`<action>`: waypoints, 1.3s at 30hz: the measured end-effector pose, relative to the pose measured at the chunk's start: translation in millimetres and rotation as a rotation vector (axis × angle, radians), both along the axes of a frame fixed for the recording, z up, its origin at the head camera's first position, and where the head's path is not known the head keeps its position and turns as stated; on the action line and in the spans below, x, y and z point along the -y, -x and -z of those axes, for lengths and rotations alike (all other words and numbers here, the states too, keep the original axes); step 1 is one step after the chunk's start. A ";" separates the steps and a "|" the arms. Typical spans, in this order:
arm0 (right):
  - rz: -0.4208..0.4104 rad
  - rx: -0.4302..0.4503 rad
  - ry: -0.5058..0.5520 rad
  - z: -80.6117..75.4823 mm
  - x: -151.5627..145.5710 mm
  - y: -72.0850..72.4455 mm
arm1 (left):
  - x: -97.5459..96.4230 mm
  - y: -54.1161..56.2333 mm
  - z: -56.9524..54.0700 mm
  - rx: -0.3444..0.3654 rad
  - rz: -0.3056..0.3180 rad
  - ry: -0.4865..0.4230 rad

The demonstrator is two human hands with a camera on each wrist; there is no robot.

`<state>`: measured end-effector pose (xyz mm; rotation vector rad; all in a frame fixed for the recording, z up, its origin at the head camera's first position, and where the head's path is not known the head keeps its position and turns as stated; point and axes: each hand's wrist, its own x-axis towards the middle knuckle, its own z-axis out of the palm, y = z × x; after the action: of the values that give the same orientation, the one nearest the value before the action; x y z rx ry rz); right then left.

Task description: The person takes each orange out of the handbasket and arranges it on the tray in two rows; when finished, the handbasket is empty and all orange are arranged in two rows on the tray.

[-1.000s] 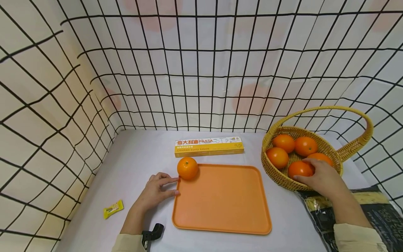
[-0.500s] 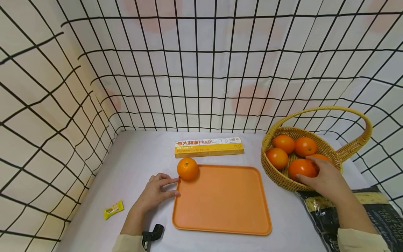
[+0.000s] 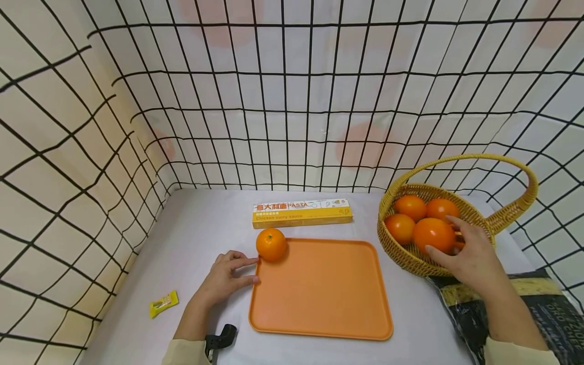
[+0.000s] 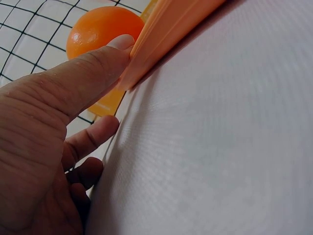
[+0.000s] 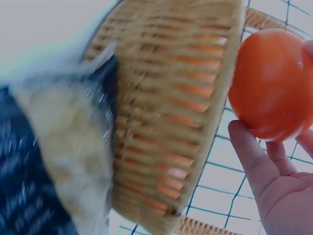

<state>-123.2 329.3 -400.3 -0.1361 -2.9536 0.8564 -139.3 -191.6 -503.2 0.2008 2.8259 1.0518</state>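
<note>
My right hand [image 3: 474, 258] grips a smooth red-orange orange [image 3: 433, 235], thumb on its near side and fingers on its right. In the head view this orange overlaps the wicker basket [image 3: 393, 258]; the right wrist view has the fruit [image 5: 274, 83] lifted up at the basket's rim. Several more oranges [image 3: 410, 208] lie inside, one partly hidden by my fingers. My left hand [image 3: 224, 279] touches the left edge of the orange rectangular tray [image 3: 319, 289] with thumb and index finger extended. Another orange [image 3: 271, 244] sits on the tray's back left corner.
A yellow and white pasta box [image 3: 302, 215] lies behind the tray. A small yellow wrapped packet [image 3: 164, 304] is at the left. A black and gold plastic bag [image 3: 543, 309] lies beneath my right forearm, beside the basket. Black wire grid [image 3: 310, 101] walls enclose the table.
My right hand has lifted the orange up from among the others in the basket and moved it slightly left. The left hand and the tray have stayed in place.
</note>
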 end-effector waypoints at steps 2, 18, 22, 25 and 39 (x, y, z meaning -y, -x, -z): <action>0.003 -0.007 0.044 -3.0 7.1 -2.1 | 0.1 0.2 0.0 -0.001 0.000 -0.003; 0.002 -0.119 0.384 13.1 61.9 -14.7 | -0.4 -0.4 -1.6 0.000 -0.002 -0.007; -0.053 -0.167 0.418 17.6 78.1 -13.9 | -0.1 -0.5 -1.5 -0.001 -0.002 -0.011; -0.079 -0.161 0.431 21.0 88.6 -10.0 | 0.2 -0.7 -1.6 -0.005 0.002 -0.017; -0.081 0.116 0.525 42.2 139.9 8.2 | 0.1 0.1 -0.5 -0.012 0.003 -0.014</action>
<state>-131.4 189.4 -442.5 -0.0925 -2.7704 1.6695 -139.4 -191.7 -502.7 0.2138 2.8291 1.0734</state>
